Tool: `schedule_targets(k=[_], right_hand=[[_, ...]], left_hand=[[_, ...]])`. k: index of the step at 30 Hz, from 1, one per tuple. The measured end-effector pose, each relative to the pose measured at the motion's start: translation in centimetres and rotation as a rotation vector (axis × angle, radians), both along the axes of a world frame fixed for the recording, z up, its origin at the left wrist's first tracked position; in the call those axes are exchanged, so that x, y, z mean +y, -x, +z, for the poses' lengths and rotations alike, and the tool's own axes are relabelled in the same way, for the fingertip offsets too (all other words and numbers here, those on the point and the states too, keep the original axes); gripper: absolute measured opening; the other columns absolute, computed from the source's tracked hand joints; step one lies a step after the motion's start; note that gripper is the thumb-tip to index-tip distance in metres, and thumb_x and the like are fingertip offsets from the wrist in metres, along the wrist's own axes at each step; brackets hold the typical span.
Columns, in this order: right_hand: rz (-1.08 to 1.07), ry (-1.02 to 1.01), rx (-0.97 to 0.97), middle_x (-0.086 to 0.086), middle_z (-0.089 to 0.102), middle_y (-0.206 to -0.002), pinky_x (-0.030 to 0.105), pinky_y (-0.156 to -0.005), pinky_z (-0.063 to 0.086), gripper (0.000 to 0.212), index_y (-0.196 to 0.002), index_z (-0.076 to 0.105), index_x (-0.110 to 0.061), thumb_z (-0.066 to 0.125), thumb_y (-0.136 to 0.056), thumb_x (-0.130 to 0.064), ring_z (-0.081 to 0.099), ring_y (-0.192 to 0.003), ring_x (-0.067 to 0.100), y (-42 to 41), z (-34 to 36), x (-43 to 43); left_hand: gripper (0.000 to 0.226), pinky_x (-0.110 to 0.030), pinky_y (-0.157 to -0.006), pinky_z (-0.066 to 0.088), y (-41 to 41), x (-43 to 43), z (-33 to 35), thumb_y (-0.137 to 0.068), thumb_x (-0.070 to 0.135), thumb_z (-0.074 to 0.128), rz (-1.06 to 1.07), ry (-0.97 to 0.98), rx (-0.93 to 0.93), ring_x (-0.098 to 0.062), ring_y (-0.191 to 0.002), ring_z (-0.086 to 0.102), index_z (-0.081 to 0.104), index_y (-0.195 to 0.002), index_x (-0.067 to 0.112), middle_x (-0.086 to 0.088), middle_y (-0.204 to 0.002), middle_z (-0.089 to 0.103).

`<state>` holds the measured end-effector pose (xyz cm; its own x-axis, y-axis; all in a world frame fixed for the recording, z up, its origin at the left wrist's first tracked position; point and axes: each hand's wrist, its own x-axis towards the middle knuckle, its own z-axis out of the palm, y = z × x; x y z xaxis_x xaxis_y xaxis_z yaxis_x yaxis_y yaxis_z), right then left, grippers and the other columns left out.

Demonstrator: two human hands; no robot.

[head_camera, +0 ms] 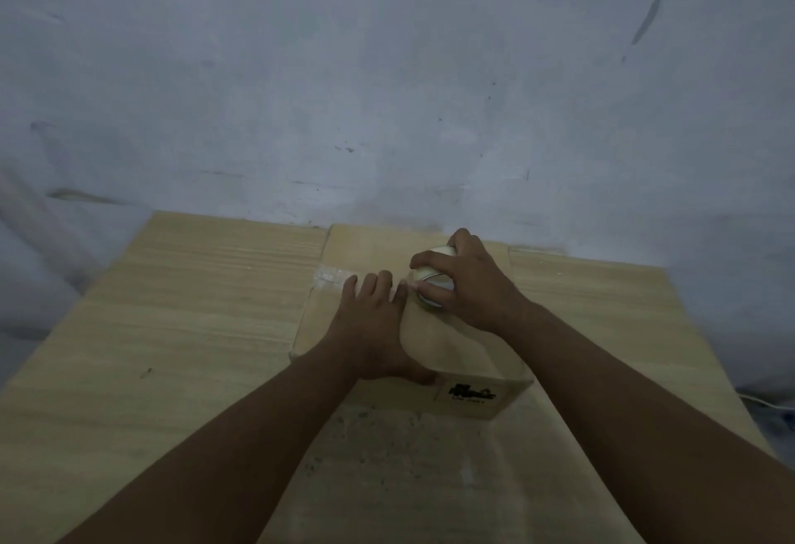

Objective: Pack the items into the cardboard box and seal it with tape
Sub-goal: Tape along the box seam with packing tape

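one cardboard box point(423, 341) sits shut on the tabletop point(172, 328), under both hands. the left hand point(374, 320) lies flat on its lid, fingers straight and spread a little, thumb out toward the box's near top edge. just right of those fingertips stands one roll of tape point(432, 281), on edge on the lid. the right hand point(473, 285) grips it from above, fingers and thumb curled round the rim. one strip of clear tape point(331, 277) runs left from the left hand's fingertips and bends down over the box's left edge. one dark printed mark point(472, 394) shows on the near side of the box, below the right wrist.

the box's far edge sits close to the tabletop's far edge, with the grey wall point(387, 70) right behind it. left of the left hand is a broad stretch of bare wood. right of the right hand the band is narrower. under the forearms there is more open wood.
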<state>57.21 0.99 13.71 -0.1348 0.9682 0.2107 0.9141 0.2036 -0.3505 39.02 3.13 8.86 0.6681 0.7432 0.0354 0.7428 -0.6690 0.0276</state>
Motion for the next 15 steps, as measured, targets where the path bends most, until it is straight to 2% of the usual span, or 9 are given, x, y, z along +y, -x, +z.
schedule_targets(k=[7,15], right_hand=[[-0.007,0.017,-0.15,0.003,0.036,-0.095,0.03,-0.077,0.04,0.034,-0.11,0.064,-0.033,0.065,-0.082,-0.052,0.039,-0.092,0.02,-0.21,0.57,0.32],[-0.009,0.053,-0.208,0.002,0.036,-0.096,0.028,-0.073,0.033,0.032,-0.108,0.063,-0.036,0.064,-0.082,-0.054,0.035,-0.09,0.016,-0.63,0.89,0.39]], left_hand=[[0.137,-0.052,-0.108,0.026,0.13,-0.38,0.42,-0.046,0.101,0.038,0.008,0.081,0.016,-0.026,-0.119,0.029,0.023,-0.149,0.013,-0.005,-0.13,0.03],[0.134,-0.054,-0.111,0.021,0.18,-0.61,0.4,-0.049,0.101,0.039,0.018,0.099,0.015,-0.028,-0.125,0.027,0.019,-0.15,0.015,-0.005,-0.137,0.029]])
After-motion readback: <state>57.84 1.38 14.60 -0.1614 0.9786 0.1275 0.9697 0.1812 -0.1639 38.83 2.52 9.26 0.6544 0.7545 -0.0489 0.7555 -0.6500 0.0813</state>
